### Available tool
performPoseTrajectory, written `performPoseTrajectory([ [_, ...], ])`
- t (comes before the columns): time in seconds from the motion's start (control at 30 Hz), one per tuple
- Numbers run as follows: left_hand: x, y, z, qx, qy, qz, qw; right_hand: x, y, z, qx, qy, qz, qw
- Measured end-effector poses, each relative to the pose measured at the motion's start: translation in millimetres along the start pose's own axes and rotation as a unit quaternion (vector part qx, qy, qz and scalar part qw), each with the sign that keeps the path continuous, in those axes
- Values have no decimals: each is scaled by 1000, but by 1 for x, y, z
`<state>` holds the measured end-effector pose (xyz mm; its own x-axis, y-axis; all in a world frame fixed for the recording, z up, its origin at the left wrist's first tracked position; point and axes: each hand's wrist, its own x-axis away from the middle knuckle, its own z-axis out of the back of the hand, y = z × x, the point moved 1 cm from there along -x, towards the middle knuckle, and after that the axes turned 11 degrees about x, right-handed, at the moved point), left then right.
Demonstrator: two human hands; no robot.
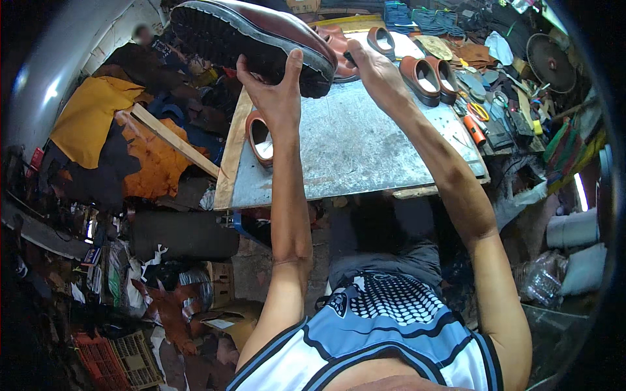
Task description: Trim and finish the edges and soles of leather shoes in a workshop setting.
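Left fingers (295, 58) clasping brown shoe (277, 25), sole (215, 42) against them, right fingers (357, 50) pinching dark object (349, 58)

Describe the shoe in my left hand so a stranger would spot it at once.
Find the grey table. Toward its far left, your left hand holds up a brown shoe. Unlike the other shoes standing on the table, it is tilted so its black, treaded sole shows.

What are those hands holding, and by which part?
The left hand grips a brown shoe by its black sole. The right hand pinches a small dark object; what it is, and which part, cannot be told.
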<state>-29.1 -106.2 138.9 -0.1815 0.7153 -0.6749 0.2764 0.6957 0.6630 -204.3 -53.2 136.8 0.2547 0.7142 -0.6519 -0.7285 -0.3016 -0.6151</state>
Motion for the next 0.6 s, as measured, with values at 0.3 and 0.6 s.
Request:
performPoseTrajectory([
  [0.3,-5,3,-4,4,-8,-20,1000,-12,-23,-8,184,3,39,982],
  [0.6,-4,1,-5,-16,-8,-8,1000,-9,-29,-1,206,-12,49,977],
])
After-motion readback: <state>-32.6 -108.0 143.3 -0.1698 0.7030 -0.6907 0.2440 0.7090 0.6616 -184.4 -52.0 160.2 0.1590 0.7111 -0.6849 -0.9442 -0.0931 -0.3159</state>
